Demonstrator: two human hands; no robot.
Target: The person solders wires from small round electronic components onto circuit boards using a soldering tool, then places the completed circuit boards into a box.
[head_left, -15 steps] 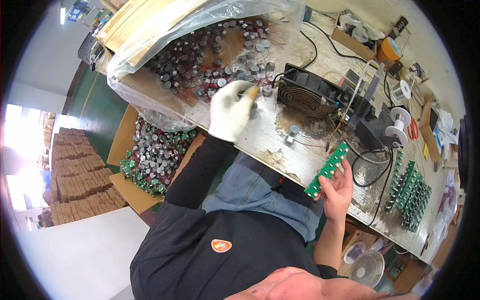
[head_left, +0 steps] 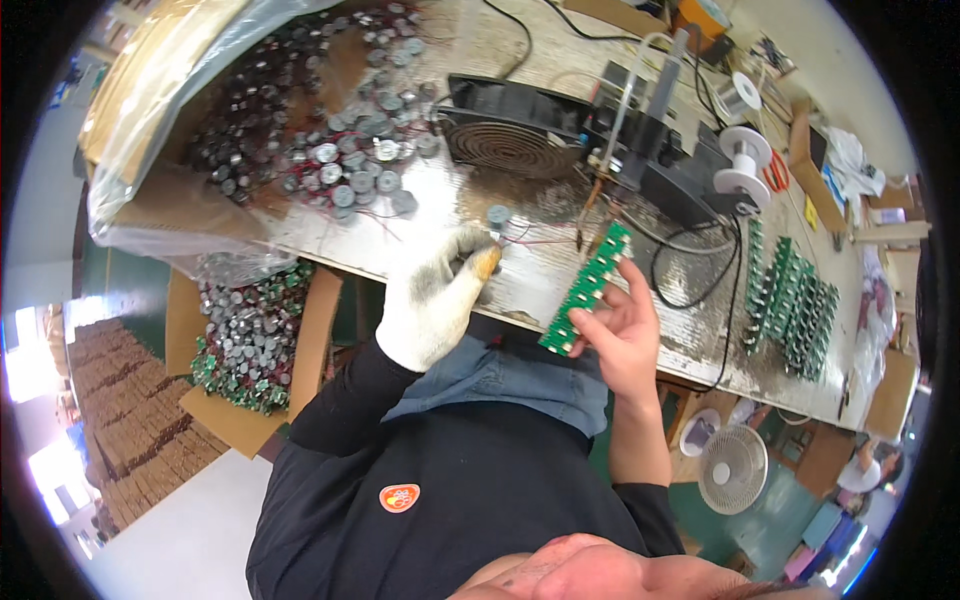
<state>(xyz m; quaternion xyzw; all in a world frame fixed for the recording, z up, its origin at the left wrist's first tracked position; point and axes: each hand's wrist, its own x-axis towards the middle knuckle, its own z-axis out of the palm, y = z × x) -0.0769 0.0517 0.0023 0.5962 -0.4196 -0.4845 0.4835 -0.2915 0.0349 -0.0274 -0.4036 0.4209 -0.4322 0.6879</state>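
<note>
My left hand [head_left: 440, 295], in a white glove with a yellowed fingertip, is over the front edge of the bench. Its fingers are curled together, and whatever lies between them is hidden. Just beyond the fingertips a small round grey motor [head_left: 497, 214] lies on the bench, its thin red wires running right toward the soldering device [head_left: 640, 150]. Bare, my right hand [head_left: 620, 325] grips a long green circuit board [head_left: 588, 287] by its lower part, thumb on top. The board is tilted, with small pale parts along it.
A heap of grey motors [head_left: 350, 170] with red wires spills from a plastic-lined box at left. Below it stands a carton [head_left: 325, 335] of motors and green boards. A black fan [head_left: 510, 130], wire spools [head_left: 743, 165] and rows of green boards [head_left: 795, 310] are on the bench.
My left hand has come back from the motor heap toward the single motor near the bench's front. My right hand still holds the circuit board. The whole view has shifted.
</note>
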